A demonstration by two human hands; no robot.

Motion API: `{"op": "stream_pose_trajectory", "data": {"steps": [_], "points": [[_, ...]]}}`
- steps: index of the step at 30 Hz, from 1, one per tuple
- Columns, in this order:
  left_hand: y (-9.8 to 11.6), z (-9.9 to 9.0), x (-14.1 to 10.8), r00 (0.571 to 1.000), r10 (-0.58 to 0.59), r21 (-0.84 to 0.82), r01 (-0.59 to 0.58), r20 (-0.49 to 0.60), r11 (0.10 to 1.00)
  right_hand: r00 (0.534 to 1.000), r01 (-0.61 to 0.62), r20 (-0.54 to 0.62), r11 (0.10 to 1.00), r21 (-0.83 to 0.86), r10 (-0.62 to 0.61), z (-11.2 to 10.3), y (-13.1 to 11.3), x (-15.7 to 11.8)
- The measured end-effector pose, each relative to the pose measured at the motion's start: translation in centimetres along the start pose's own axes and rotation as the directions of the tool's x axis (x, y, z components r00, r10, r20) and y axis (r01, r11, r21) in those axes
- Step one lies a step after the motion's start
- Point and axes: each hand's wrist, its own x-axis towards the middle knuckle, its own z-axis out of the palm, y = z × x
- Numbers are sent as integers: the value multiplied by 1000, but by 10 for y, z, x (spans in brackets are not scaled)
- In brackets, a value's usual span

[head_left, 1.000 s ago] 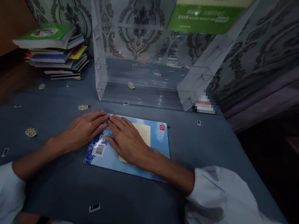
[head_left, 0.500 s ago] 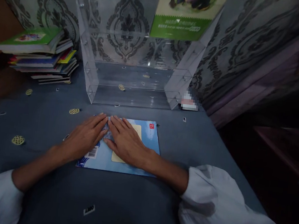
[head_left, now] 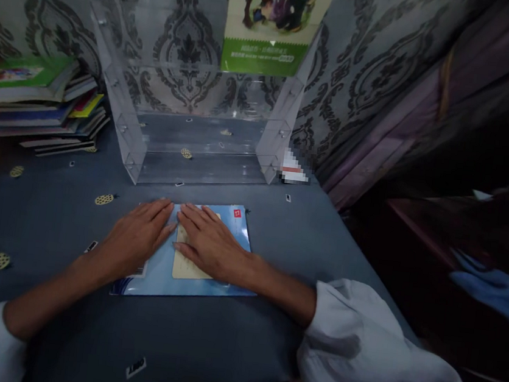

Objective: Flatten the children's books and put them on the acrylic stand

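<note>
A blue book (head_left: 156, 284) with a cream panel and a small red mark lies flat on the patterned cloth. On its left part rests my left hand (head_left: 139, 233), palm down with the fingers stretched out, partly covering a white label. My right hand (head_left: 211, 244) lies flat across the cream panel, its fingertips close to those of the left. Neither hand grips anything. Just beyond the book stands a clear acrylic rack (head_left: 124, 127), with a green and cream book (head_left: 263, 57) leaning in its upper right tier.
A stack of books (head_left: 47, 112) stands at the back left. The dark blue tablecloth (head_left: 191, 343) has pineapple prints, and its edge slopes down at the right. A pixelated white item (head_left: 294, 170) sits beside the rack. Patterned wallpaper and a curtain (head_left: 390, 127) are behind.
The view has turned to the right, so everything sits further left in it. My hands have drawn slightly apart at the thumbs, both still flat on the book.
</note>
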Motion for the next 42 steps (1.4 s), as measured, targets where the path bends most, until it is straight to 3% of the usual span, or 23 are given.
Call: {"op": "stream_pose_trajectory", "data": {"steps": [22, 37, 42], "points": [[32, 10, 36, 993, 101, -71, -96, 58, 993, 997, -72, -10, 997, -2, 72, -15, 21, -37], [49, 12, 65, 972, 178, -116, -161, 151, 980, 985, -141, -95, 989, 46, 145, -26, 54, -72], [55, 11, 77, 960, 207, -162, -178, 187, 971, 977, -149, -132, 977, 152, 170, -26, 71, -81]]}}
